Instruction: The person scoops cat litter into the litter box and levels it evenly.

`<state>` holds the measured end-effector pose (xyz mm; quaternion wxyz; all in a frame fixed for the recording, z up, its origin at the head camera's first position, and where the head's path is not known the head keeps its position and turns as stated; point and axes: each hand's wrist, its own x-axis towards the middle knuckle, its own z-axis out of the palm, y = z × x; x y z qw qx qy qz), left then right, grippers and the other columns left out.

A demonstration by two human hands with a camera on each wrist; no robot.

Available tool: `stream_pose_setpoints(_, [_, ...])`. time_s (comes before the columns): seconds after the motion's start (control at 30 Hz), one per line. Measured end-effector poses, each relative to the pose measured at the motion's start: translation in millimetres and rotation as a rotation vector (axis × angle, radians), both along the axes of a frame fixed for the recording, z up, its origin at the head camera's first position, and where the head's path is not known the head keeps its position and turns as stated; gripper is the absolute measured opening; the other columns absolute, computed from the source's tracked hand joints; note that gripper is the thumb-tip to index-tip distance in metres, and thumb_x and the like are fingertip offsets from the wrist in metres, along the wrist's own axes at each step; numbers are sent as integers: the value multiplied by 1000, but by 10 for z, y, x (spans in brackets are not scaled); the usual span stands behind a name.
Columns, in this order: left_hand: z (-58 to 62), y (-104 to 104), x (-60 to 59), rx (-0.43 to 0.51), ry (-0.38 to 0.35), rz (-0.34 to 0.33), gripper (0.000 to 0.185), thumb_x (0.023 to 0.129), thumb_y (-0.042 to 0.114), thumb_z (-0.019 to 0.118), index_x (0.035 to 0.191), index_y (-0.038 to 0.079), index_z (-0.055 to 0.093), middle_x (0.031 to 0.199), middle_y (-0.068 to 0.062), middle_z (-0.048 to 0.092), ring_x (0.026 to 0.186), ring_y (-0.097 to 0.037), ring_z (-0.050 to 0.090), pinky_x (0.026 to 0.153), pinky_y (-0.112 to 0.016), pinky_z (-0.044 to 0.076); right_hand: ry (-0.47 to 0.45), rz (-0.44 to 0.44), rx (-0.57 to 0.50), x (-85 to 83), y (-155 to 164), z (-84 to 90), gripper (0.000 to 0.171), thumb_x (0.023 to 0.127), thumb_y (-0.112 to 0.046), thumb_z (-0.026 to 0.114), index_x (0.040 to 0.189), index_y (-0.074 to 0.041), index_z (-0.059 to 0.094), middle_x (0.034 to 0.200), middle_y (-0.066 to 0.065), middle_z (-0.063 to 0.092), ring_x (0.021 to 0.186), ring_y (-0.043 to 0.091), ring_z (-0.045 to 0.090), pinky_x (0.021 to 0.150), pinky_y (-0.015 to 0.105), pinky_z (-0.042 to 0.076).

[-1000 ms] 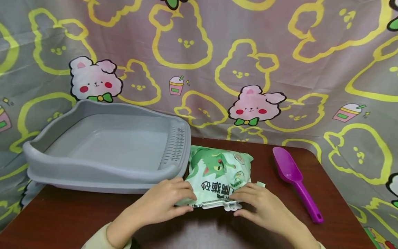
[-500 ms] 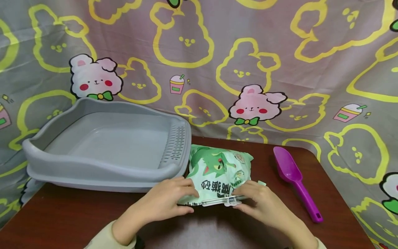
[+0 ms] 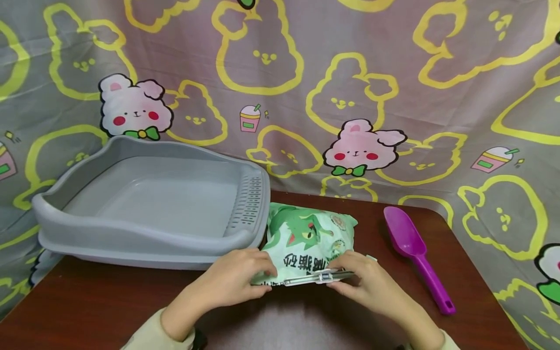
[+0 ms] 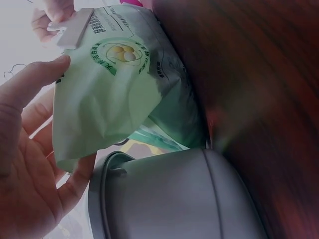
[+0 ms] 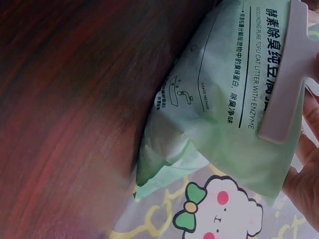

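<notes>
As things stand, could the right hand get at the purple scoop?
Probably yes. The purple scoop lies on bare table just right of the right hand, with nothing between them; but that hand now pinches the green bag at its clip and would have to let go.

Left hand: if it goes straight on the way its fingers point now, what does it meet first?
The left hand already grips the green litter bag, so the bag comes first. Its fingers point right, toward the right hand at the sealing clip.

Head view from above and forward over table (image 3: 109,306), wrist views close underneath, all sharing cat litter bag (image 3: 306,238).
</notes>
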<state>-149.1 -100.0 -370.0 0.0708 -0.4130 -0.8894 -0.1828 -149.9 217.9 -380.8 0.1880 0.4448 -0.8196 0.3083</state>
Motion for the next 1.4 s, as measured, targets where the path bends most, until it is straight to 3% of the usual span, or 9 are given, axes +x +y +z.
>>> stream_pose_setpoints(0.17, [10, 17, -16, -4, 0, 17, 14, 80, 28, 78, 94, 24, 77, 91, 15, 70, 84, -3, 63, 74, -23, 52, -57, -40, 2, 11, -24, 10, 30, 79, -17, 83, 106, -21, 69, 94, -9, 69, 82, 3, 58, 64, 8, 45])
stream_pose_setpoints(0.37, [2, 38, -29, -12, 7, 2, 12, 77, 25, 78, 88, 23, 79, 87, 16, 68, 81, -3, 62, 71, -21, 51, -100, -28, -13, -15, -78, -7, 31, 75, -12, 84, 102, -19, 69, 92, -9, 69, 83, 3, 61, 74, 12, 47])
stream_pose_setpoints(0.77, [18, 37, -56, -17, -31, 2, 12, 76, 23, 77, 87, 22, 80, 84, 17, 69, 73, 2, 57, 64, -17, 46, -80, 48, -23, -66, -99, -18, 29, 78, -9, 82, 102, -18, 68, 91, -8, 66, 83, 5, 58, 76, 13, 46])
stream_pose_setpoints(1.1, [11, 26, -74, 8, -1, -12, 12, 75, 19, 75, 86, 23, 80, 83, 17, 71, 71, 3, 58, 63, -16, 47, -31, 75, 15, -90, -88, 17, 23, 81, -14, 80, 97, -20, 65, 86, -9, 61, 79, 4, 54, 71, 14, 43])
stream_pose_setpoints(1.4, [13, 15, -82, 35, -34, -10, 13, 76, 18, 75, 86, 24, 80, 84, 16, 72, 70, 4, 58, 62, -15, 45, -106, 68, 23, -98, -63, 21, 23, 80, -12, 81, 94, -22, 65, 86, -14, 59, 79, 2, 53, 72, 15, 44])
